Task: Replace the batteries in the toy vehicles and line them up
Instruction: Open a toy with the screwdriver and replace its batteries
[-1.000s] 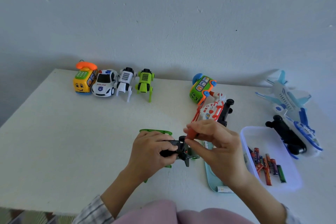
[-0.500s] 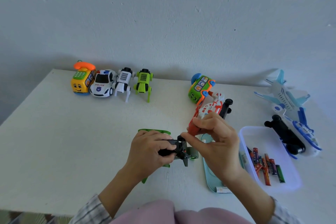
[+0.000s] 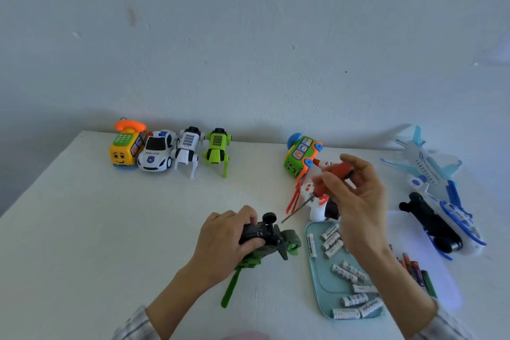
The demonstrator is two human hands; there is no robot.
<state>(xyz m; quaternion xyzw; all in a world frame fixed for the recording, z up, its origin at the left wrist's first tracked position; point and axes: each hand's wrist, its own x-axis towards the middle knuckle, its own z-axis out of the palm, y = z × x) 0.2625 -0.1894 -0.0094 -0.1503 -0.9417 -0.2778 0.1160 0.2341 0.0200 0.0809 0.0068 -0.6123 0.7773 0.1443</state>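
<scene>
The left hand [image 3: 226, 240] pins the green toy helicopter [image 3: 265, 240] belly-up on the table [image 3: 82, 229], fingers clamped over its black underside. The right hand [image 3: 356, 201] pinches the red-handled screwdriver [image 3: 328, 176], its tip hanging just beyond the left fingers, off the toy. To do this well, I judge the tip should seat squarely in the cover screw before any turning — and the left grip should stay firm so the toy cannot roll. Just right of the left fingers, under the right wrist, a pale blue tray [image 3: 317, 279] holds loose white batteries [image 3: 331, 240]. Further right, a clear tub [image 3: 441, 279] holds coloured batteries [image 3: 414, 270] — probably the spent ones.
</scene>
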